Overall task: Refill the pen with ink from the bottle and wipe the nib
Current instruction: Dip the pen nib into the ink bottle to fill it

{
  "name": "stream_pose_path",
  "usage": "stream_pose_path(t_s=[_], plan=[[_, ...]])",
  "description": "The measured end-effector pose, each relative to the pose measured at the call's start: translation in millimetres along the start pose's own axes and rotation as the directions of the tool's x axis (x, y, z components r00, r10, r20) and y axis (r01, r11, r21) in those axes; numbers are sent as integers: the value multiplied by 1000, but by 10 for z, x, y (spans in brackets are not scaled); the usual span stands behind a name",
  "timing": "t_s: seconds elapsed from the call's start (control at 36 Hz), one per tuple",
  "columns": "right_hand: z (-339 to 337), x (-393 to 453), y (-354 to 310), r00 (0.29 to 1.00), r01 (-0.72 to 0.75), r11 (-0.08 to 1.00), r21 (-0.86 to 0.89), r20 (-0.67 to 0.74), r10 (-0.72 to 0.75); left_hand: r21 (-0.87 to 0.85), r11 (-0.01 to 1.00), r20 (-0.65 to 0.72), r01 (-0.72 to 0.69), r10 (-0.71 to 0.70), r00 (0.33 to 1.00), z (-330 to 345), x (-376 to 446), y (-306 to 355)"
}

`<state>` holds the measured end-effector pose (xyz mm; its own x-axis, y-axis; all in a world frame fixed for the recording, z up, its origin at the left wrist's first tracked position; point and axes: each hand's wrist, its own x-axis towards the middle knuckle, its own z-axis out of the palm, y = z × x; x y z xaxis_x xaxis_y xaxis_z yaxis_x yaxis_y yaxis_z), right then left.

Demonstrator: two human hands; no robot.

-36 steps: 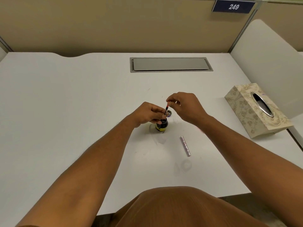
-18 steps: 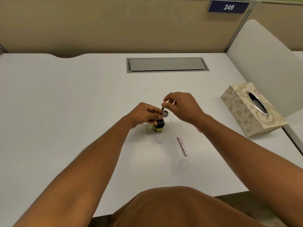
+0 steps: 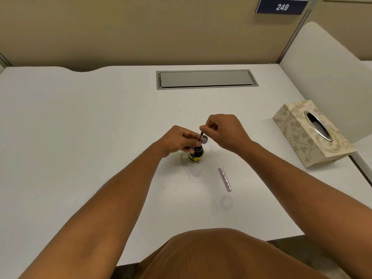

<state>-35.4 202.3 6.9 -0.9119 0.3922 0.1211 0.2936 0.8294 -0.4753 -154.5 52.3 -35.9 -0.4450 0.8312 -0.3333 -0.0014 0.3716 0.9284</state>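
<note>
The pen [image 3: 201,135] stands almost straight up, right over the mouth of the ink bottle [image 3: 196,153]. Its long line runs up and down, tipped a little to the right at the top. The low end looks like it goes into the bottle neck, but that part is small and partly hidden by fingers, so I am not sure the nib is in the ink.

The right hand [image 3: 225,132] pinches the top of the pen with its fingertips. The left hand [image 3: 177,139] is curled close around the bottle neck and the low part of the pen, and it seems to hold the bottle steady. Both hands touch the pen, so both are right at it. The next move probably goes along that up-and-down line: work the top to pull ink in, then lift the pen straight out.

The bottle stands on a white desk [image 3: 80,137]. Its little cap [image 3: 205,139] lies just behind it. A shiny metal pen cover [image 3: 225,179] lies flat, near the person's side and to the right. A tissue box [image 3: 310,133] sits well off to the right, handy for wiping the nib later. A tan wall stands behind the desk.
</note>
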Motion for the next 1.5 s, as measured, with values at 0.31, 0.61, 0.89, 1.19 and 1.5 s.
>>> stream_pose_path(t_s=[0.31,0.61,0.89,1.19,1.5], plan=[[-59,-14,11,997,65,998,19,28,-65,16,1000,-2,-4,4,1000,10,0,11],[-19,-1,3,999,42,999,-13,-13,-42,8,1000,4,-13,13,1000,25,-11,22],[-30,6,41,999,51,999,4,-19,-51,2,1000,2,-14,14,1000,36,6,32],[22,20,-19,999,31,1000,-5,-41,-31,14,1000,-9,-19,20,1000,33,32,8],[-3,33,4,999,46,998,51,12,-47,1,1000,-15,-16,16,1000,38,38,-7]])
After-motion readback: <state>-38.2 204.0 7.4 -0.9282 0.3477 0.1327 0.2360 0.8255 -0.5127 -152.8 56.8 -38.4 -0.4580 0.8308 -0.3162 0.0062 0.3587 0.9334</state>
